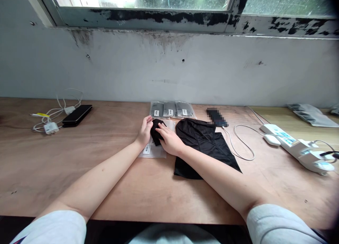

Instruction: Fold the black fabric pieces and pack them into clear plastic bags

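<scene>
Head view: a black bundle (154,134) of folded cloth lies between the person's two hands, near the middle of the table, over a clear bag (159,153) that bears a white barcode label; whether the bundle rests on the bag or is lifted just above it cannot be told. The left hand (145,131) stands along the bundle's left side, its fingers close together and pointing away from the body. The right hand (171,140) comes from the other side, fingers extended and laid across the top of the bundle, slightly parted. The bundle is thus held between both hands; whether either hand grips it alone cannot be told. Just to the right, a black garment (203,136) is spread on the table, the right forearm crossing it. Beyond the hands, three packets (172,109) with dark contents lie side by side, each with a white label. A phone (219,118), partly blurred out, lies at the garment's far edge, with a white cable (249,158) running from it. Farther right are a white power strip (280,135) with plugs in it, a small white case (272,140) touching or just beside it, and another packet (315,115). Well apart on the left, a flat black case (76,116) lies beside white cords and a charger (51,128). A window (148,16) with peeling dark paint on its frame tops the pale wall (127,67) behind.
</scene>
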`<state>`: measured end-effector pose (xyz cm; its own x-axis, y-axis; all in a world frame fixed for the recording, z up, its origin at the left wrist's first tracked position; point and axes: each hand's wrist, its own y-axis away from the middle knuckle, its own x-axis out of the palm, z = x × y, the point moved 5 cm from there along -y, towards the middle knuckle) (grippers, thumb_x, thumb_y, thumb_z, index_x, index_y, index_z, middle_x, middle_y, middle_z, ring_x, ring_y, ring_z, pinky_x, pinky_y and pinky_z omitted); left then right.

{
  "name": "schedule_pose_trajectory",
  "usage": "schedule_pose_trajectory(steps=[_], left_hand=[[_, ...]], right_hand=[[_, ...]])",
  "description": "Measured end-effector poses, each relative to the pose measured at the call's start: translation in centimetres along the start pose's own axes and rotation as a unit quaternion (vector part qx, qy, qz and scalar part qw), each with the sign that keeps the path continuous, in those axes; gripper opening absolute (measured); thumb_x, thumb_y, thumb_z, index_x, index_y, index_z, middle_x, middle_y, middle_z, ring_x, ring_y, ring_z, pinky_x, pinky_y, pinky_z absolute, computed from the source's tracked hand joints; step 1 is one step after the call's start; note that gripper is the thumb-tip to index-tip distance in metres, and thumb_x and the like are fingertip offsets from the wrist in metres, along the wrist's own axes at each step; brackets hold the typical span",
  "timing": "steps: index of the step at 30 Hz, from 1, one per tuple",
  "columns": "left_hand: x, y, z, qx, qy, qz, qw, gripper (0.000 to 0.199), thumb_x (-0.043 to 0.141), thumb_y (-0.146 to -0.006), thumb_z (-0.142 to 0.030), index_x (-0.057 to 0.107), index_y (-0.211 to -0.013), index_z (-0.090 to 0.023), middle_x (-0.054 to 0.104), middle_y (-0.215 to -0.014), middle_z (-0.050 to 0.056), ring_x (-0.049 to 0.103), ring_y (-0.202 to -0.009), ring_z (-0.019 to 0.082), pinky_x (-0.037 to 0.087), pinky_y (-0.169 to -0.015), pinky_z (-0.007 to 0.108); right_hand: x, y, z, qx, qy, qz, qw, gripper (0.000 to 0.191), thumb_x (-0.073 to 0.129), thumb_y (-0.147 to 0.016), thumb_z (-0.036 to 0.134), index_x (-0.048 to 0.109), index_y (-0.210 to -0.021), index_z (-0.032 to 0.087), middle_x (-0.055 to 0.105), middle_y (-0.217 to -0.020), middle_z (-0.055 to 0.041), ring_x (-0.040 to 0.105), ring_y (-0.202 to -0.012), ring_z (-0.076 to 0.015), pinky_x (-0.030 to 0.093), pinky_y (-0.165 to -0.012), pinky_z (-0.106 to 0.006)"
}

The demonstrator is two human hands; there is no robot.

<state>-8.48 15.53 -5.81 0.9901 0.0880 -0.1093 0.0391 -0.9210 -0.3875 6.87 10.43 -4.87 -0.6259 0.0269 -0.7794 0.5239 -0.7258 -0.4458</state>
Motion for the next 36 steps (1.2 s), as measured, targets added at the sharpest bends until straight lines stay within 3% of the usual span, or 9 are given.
schedule_pose_trajectory(steps=[4, 7, 10, 13, 19, 23, 27, 33, 36], left_hand=[[0.2, 1.2, -2.6, 0.133, -0.152, 0.020, 0.979, 0.044, 0.034, -0.103, -0.041, 0.054, -0.136, -0.021, 0.049, -0.150, 0.011, 0.042, -0.144, 0.026, 0.031, -0.121, 0.047], [1.5, 2.1, -3.6, 0.214, -0.244, 0.119, 0.938, 0.052, 0.024, -0.105, -0.044, 0.053, -0.141, -0.019, 0.042, -0.158, 0.010, 0.027, -0.152, 0.026, 0.023, -0.125, 0.048], [2.8, 2.1, -2.1, 0.140, -0.340, 0.210, 0.906, 0.062, 0.021, -0.105, -0.049, 0.043, -0.151, -0.013, 0.034, -0.163, 0.014, 0.013, -0.156, 0.029, 0.017, -0.126, 0.052], [3.1, 1.8, -0.7, 0.046, -0.435, 0.225, 0.871, 0.075, 0.034, -0.100, -0.056, 0.030, -0.157, -0.007, 0.020, -0.166, 0.019, 0.006, -0.156, 0.034, 0.015, -0.125, 0.055], [3.2, 1.7, -0.5, 0.013, -0.507, 0.244, 0.826, 0.092, 0.045, -0.093, -0.064, 0.023, -0.159, -0.005, 0.005, -0.167, 0.022, 0.001, -0.155, 0.039, 0.015, -0.124, 0.057], [3.0, 2.1, -0.4, 0.016, -0.505, 0.241, 0.829, 0.091, 0.045, -0.093, -0.062, 0.020, -0.160, -0.006, 0.002, -0.168, 0.021, 0.000, -0.155, 0.039, 0.015, -0.123, 0.058], [3.0, 2.6, -1.2, 0.065, -0.445, 0.245, 0.859, 0.083, 0.044, -0.096, -0.060, 0.027, -0.158, -0.008, 0.007, -0.168, 0.018, 0.000, -0.156, 0.035, 0.010, -0.125, 0.056], [3.0, 2.2, -2.0, 0.106, -0.262, 0.200, 0.938, 0.051, 0.033, -0.103, -0.043, 0.056, -0.141, -0.018, 0.043, -0.158, 0.011, 0.032, -0.151, 0.024, 0.027, -0.124, 0.046], [3.4, 2.0, -1.5, 0.094, -0.296, 0.221, 0.925, 0.049, 0.046, -0.097, -0.039, 0.059, -0.139, -0.017, 0.044, -0.157, 0.013, 0.026, -0.153, 0.029, 0.021, -0.125, 0.054]], right_hand=[[0.9, 0.1, 1.2, -0.036, 0.018, 0.079, 0.996, 0.073, 0.068, -0.089, 0.043, 0.043, -0.152, 0.017, 0.031, -0.162, -0.0182, 0.023, -0.152, -0.0387, 0.019, -0.122, -0.061], [0.4, 0.1, 1.3, -0.040, -0.058, 0.074, 0.995, 0.064, 0.067, -0.089, 0.041, 0.051, -0.146, 0.018, 0.045, -0.155, -0.0167, 0.036, -0.146, -0.0359, 0.028, -0.119, -0.057], [-1.2, -0.1, -0.7, 0.048, -0.166, -0.035, 0.984, 0.033, 0.049, -0.093, 0.021, 0.067, -0.121, 0.019, 0.070, -0.124, -0.0100, 0.064, -0.116, -0.0242, 0.048, -0.102, -0.040], [-2.6, 0.3, -3.3, 0.173, -0.140, -0.148, 0.964, 0.026, 0.048, -0.085, 0.013, 0.071, -0.096, 0.018, 0.073, -0.096, -0.0061, 0.066, -0.092, -0.0205, 0.051, -0.087, -0.033], [-2.6, 0.3, -3.8, 0.210, 0.024, -0.101, 0.972, 0.021, 0.059, -0.091, 0.034, 0.073, -0.088, 0.019, 0.070, -0.101, -0.0091, 0.058, -0.103, -0.0253, 0.043, -0.094, -0.038], [-1.9, 0.2, -3.4, 0.220, 0.065, -0.050, 0.972, 0.036, 0.060, -0.092, 0.053, 0.074, -0.093, 0.020, 0.069, -0.112, -0.0100, 0.054, -0.109, -0.0280, 0.039, -0.095, -0.041], [-1.8, 0.2, -4.0, 0.233, 0.062, -0.043, 0.969, 0.036, 0.055, -0.096, 0.053, 0.074, -0.095, 0.022, 0.069, -0.111, -0.0087, 0.054, -0.110, -0.0269, 0.039, -0.095, -0.040], [-2.2, 0.3, -4.7, 0.247, 0.048, -0.069, 0.965, 0.036, 0.064, -0.089, 0.055, 0.072, -0.087, 0.019, 0.068, -0.110, -0.0123, 0.055, -0.110, -0.0303, 0.041, -0.095, -0.042], [-2.2, 0.2, -4.9, 0.254, 0.041, -0.064, 0.964, 0.035, 0.072, -0.083, 0.054, 0.068, -0.078, 0.020, 0.067, -0.113, -0.0131, 0.053, -0.112, -0.0319, 0.041, -0.097, -0.044]])
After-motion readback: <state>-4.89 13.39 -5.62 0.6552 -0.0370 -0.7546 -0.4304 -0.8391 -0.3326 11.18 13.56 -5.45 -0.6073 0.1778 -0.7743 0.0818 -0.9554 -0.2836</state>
